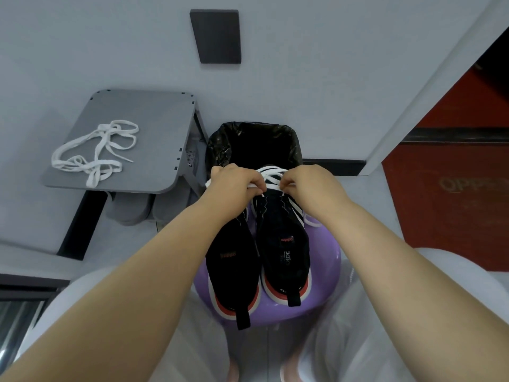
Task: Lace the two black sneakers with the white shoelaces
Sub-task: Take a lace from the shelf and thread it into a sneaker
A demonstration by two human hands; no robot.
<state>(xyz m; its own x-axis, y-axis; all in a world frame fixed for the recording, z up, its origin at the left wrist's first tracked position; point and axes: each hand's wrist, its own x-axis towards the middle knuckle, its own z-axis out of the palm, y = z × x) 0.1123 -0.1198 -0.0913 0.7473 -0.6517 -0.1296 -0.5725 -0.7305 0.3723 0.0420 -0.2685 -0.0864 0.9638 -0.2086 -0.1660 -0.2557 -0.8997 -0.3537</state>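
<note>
Looking down from your own head, two black sneakers sit side by side on a purple stool between your knees. Both lie with their long axis running straight away from you. The heels and pull tabs are nearest your body, and the toes point away towards a bin lined with a black bag.

Your left hand and right hand meet over the far half of the right sneaker. Both hands have curled fingers, each pinching one side of a white lace that crosses the shoe between them. Slack shows beside your left hand, and a loop hangs under your right wrist.

The left sneaker lies just beside its partner, partly under your left forearm. No lace is visible on it, so it probably hasn't been started.

The second lace lies in a loose tangle on a grey table, off to your left and well apart from the shoes (your left hand is the nearer one for fetching it).

Judging from the crossings, the rows left to thread run back along the shoe towards you, so each hand will likely draw its end nearer your body.
</note>
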